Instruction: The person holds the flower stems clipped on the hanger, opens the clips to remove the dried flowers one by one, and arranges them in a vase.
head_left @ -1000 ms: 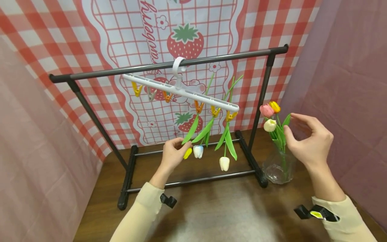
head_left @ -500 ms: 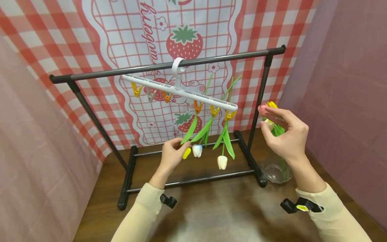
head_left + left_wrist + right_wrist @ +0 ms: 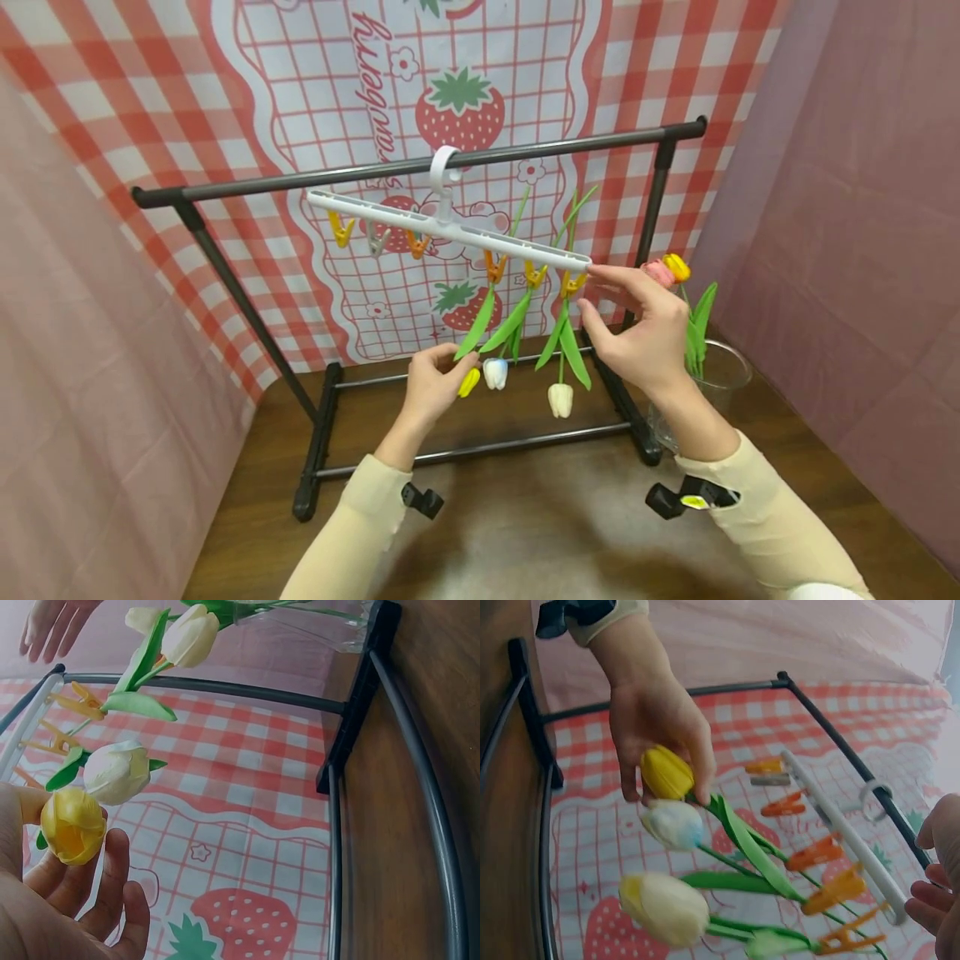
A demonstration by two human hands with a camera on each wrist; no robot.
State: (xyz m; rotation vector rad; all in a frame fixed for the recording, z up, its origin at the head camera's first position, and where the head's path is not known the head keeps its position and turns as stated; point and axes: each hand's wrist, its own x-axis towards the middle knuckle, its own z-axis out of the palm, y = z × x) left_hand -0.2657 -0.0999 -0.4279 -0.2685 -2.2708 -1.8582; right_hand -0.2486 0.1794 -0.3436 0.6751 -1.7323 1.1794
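A white hanger [image 3: 480, 237] holds three upside-down tulips in clips on its right half. My left hand [image 3: 429, 390] pinches the yellow tulip [image 3: 468, 382] by the stem close to its bloom; the orange clip [image 3: 494, 268] holds that stem higher up. Beside it hang a white-blue tulip [image 3: 676, 825] in a yellow clip [image 3: 535, 274] and a cream tulip [image 3: 560, 400] in the end clip [image 3: 573, 285]. My right hand [image 3: 643, 332] is at the hanger's right end, fingers bent and thumb apart, with nothing seen in its grasp. Whether its fingertip touches the hanger is unclear.
The hanger hooks over the dark rack's top bar [image 3: 555, 147]. Yellow [image 3: 341, 228], grey [image 3: 377, 240] and orange clips [image 3: 417, 243] hang on its left half. A clear vase [image 3: 741, 357] with pink [image 3: 657, 272] and yellow tulips [image 3: 677, 267] stands right, partly behind my right hand.
My right hand has moved left from beside the vase's tulips to the hanger's right end. My left hand keeps its pinch on the yellow tulip, almost still.
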